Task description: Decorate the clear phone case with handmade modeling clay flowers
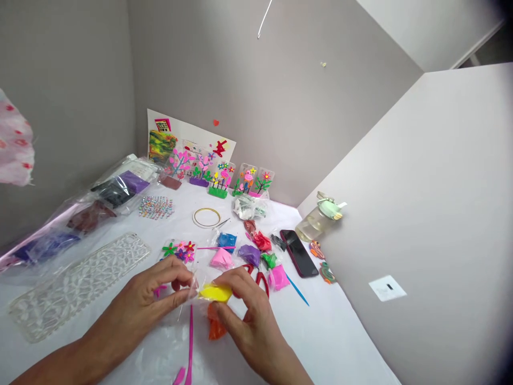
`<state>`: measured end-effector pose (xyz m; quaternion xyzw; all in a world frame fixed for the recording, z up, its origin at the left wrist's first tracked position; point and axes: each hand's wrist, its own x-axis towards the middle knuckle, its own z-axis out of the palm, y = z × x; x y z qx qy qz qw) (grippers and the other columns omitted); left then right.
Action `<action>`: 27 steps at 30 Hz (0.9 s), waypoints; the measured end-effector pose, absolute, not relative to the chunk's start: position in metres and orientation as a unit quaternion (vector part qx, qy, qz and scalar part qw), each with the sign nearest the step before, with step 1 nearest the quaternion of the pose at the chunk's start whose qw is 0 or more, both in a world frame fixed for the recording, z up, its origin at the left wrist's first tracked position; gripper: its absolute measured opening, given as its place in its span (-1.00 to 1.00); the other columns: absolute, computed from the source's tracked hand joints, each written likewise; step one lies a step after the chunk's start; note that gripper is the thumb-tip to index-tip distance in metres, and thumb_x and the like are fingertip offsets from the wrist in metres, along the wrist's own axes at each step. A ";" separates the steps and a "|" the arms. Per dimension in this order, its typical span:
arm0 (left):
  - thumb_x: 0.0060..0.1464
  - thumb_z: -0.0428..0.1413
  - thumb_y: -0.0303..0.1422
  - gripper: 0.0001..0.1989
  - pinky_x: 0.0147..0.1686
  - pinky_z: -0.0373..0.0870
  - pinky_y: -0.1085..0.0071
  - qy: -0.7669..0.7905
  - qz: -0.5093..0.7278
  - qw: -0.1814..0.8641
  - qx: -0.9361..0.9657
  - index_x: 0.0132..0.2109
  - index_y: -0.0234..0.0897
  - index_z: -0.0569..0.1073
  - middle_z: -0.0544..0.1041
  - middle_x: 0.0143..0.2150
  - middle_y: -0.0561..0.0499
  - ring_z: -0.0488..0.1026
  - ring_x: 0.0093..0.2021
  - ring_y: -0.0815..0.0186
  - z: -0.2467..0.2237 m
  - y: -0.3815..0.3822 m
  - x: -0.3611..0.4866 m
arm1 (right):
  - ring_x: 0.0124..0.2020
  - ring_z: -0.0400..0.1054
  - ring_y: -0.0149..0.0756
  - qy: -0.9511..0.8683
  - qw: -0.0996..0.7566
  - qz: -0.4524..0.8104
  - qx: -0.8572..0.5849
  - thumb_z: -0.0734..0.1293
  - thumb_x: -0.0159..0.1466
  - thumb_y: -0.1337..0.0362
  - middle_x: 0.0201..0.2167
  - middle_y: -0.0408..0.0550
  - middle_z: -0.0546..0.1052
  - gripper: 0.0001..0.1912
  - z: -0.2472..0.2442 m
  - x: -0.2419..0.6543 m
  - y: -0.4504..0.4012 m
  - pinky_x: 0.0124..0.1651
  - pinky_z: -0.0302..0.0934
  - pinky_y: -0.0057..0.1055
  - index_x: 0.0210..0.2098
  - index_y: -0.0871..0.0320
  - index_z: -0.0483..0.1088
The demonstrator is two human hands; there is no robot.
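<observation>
Between my hands is a lump of yellow modelling clay (215, 292) in a clear plastic bag. My right hand (256, 315) pinches the clay through the bag, thumb below and fingers above. With thumb and fingertips, my left hand (156, 294) grips the bag's loose clear end. Just below lies a bag of orange clay (217, 323), partly hidden by my right hand. A pink modelling tool (190, 342) rests on a clear sheet under my hands. Behind them, small clay flowers (179, 249) sit on a clear piece. Red-handled scissors (262, 282) are partly covered by my right hand.
Bagged clay in purple (249, 254), pink, blue, red and green lies beyond my hands. A phone (298, 253) and a glass jar (315, 222) stand right, near a blue tool (297, 290). Left are a white lattice tray (80, 283) and plastic packets (92, 214). Decorated clear panels (218, 179) line the back.
</observation>
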<state>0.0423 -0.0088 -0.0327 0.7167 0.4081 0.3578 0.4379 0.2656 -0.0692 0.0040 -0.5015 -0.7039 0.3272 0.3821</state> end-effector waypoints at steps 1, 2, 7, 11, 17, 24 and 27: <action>0.21 0.20 -0.04 -0.75 -0.13 0.53 0.40 0.406 0.361 0.440 0.715 -0.27 -0.05 0.65 0.62 -0.22 0.04 0.60 -0.12 0.17 -0.033 -0.009 0.042 | -0.11 0.41 -0.29 -0.701 0.385 0.329 -0.502 0.38 0.34 0.49 -0.14 -0.11 0.53 -0.76 0.003 0.266 -0.070 0.00 0.28 -0.42 -0.10 0.02 0.53; 0.20 0.22 -0.04 -0.76 -0.11 0.54 0.40 0.407 0.364 0.443 0.711 -0.25 -0.03 0.67 0.63 -0.19 0.03 0.60 -0.10 0.15 -0.033 -0.009 0.042 | -0.11 0.41 -0.29 -0.701 0.385 0.331 -0.501 0.38 0.34 0.49 -0.14 -0.10 0.53 -0.75 0.002 0.266 -0.070 0.00 0.28 -0.42 -0.09 0.02 0.53; 0.13 0.28 -0.09 -0.82 -0.09 0.57 0.36 0.408 0.379 0.425 0.713 -0.21 0.00 0.71 0.63 -0.19 0.02 0.61 -0.12 0.13 -0.033 -0.012 0.045 | -0.12 0.42 -0.27 -0.701 0.389 0.319 -0.506 0.36 0.33 0.50 -0.15 -0.09 0.53 -0.73 0.000 0.266 -0.070 -0.01 0.30 -0.40 -0.09 0.02 0.53; 0.19 0.25 -0.10 -0.84 -0.10 0.53 0.36 0.395 0.414 0.350 0.742 -0.18 0.04 0.70 0.61 -0.20 0.02 0.57 -0.12 0.14 -0.037 -0.016 0.047 | -0.15 0.44 -0.26 -0.711 0.391 0.299 -0.501 0.35 0.33 0.48 -0.17 -0.06 0.54 -0.76 0.002 0.264 -0.070 -0.05 0.33 -0.38 -0.10 0.05 0.53; 0.29 0.18 -0.23 -0.85 0.02 0.46 0.32 0.368 0.404 0.255 0.798 -0.10 0.03 0.66 0.59 -0.16 0.03 0.53 -0.04 0.15 -0.041 -0.019 0.045 | -0.17 0.45 -0.25 -0.725 0.383 0.287 -0.495 0.36 0.35 0.47 -0.18 -0.05 0.55 -0.78 0.002 0.262 -0.072 -0.07 0.36 -0.37 -0.11 0.05 0.54; 0.20 0.14 -0.39 -0.88 -0.03 0.43 0.33 0.368 0.426 0.213 0.799 -0.26 -0.06 0.56 0.54 -0.25 0.07 0.51 -0.12 0.19 -0.031 -0.023 0.053 | -0.17 0.46 -0.25 -0.726 0.370 0.308 -0.491 0.35 0.34 0.48 -0.18 -0.04 0.53 -0.79 0.002 0.258 -0.072 -0.11 0.34 -0.37 -0.13 0.07 0.53; 0.19 0.17 -0.31 -0.92 -0.08 0.47 0.33 0.383 0.378 0.301 0.787 -0.29 -0.07 0.55 0.55 -0.24 0.06 0.52 -0.13 0.17 -0.032 -0.019 0.047 | -0.18 0.46 -0.26 -0.713 0.376 0.310 -0.504 0.35 0.32 0.48 -0.22 -0.06 0.54 -0.80 0.000 0.257 -0.069 -0.11 0.33 -0.38 -0.18 0.07 0.54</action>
